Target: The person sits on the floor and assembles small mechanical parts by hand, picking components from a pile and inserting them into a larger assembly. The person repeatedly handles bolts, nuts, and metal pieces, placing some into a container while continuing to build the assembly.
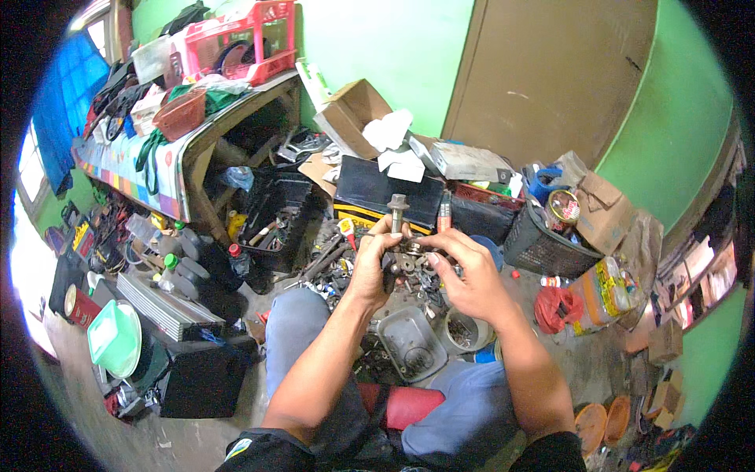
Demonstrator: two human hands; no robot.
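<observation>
In front of my chest, my left hand (pixel 373 267) is closed round a metal bolt (pixel 397 219). The bolt stands upright with its hex head at the top. A dark metal piece shows below it in the same grip, partly hidden by the fingers. From the other side my right hand (pixel 469 274) reaches in, fingers bent and the tips together at a small shiny metal part (pixel 414 248) close beside the bolt. That part's exact kind is too small to tell. Below lies a grey plastic tray (pixel 405 316) with dark bits in it.
Loose metal parts (pixel 322 267) litter the floor ahead. A round tub (pixel 465 346) of small hardware stands right of the tray. Behind are a black toolbox (pixel 275 216) and a black and yellow box (pixel 385 177). A dark basket (pixel 543 244) stands at right, a black box (pixel 206 381) at left.
</observation>
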